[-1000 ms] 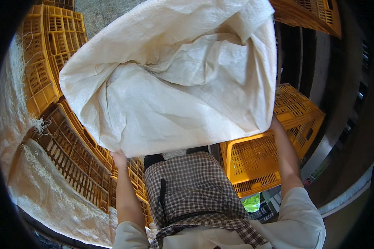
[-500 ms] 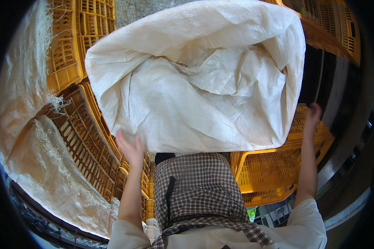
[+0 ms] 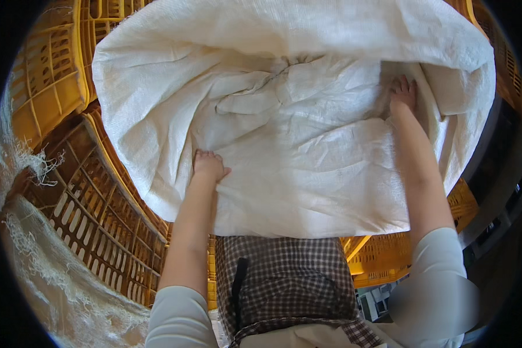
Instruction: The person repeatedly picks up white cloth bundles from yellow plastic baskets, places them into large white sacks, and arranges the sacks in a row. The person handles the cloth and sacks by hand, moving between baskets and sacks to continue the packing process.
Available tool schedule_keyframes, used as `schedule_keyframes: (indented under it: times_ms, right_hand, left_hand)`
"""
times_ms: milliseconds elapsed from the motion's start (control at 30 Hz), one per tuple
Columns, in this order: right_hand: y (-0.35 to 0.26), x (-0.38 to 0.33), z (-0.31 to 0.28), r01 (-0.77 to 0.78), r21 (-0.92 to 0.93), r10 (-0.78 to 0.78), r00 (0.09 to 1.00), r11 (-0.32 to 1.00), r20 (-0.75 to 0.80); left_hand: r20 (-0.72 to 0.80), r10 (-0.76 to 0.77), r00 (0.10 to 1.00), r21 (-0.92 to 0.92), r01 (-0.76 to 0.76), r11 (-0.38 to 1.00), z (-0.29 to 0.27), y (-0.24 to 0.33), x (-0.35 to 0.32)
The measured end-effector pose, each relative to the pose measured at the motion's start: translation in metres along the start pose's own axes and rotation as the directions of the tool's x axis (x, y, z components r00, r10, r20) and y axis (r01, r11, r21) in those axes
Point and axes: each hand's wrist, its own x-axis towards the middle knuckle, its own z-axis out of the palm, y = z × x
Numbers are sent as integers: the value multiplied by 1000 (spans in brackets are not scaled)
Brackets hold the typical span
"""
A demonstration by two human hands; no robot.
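Note:
A large white woven sack point(image 3: 307, 191) lies spread in front of me, its wide mouth facing me and its rim folded outward. My left hand point(image 3: 210, 166) reaches inside it and rests on the lining at the left, fingers bent against the cloth and thumb apart. Deeper in, at the right, my right hand point(image 3: 403, 94) presses on the inner wall with fingers spread. Neither hand visibly grips the cloth. Whatever supports the sack is hidden beneath it.
Yellow plastic crates point(image 3: 46, 75) stand at the upper left. Below them is a brownish slatted crate point(image 3: 104, 214), beside frayed pale woven cloth point(image 3: 58, 278). Another yellow crate point(image 3: 383, 258) shows at the lower right. My checked apron point(image 3: 296, 278) is close to the sack's near edge.
Both hands have moved from outside the sack into its mouth. The sack now appears larger and nearer, its opening spread wider.

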Motion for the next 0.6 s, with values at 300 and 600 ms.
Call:
schedule_keyframes:
  times_ms: [300,600]
  right_hand:
    - [43,-151,-137,229,748,318,799,623,-510]
    - [106,-162,-45,-209,978,524,834,13,171]
  left_hand:
    - [-861,-459,219,-492,-127,861,-3,-4,-131]
    - [-296,-604,740,-904,-421,-72,-29,-116,-139]
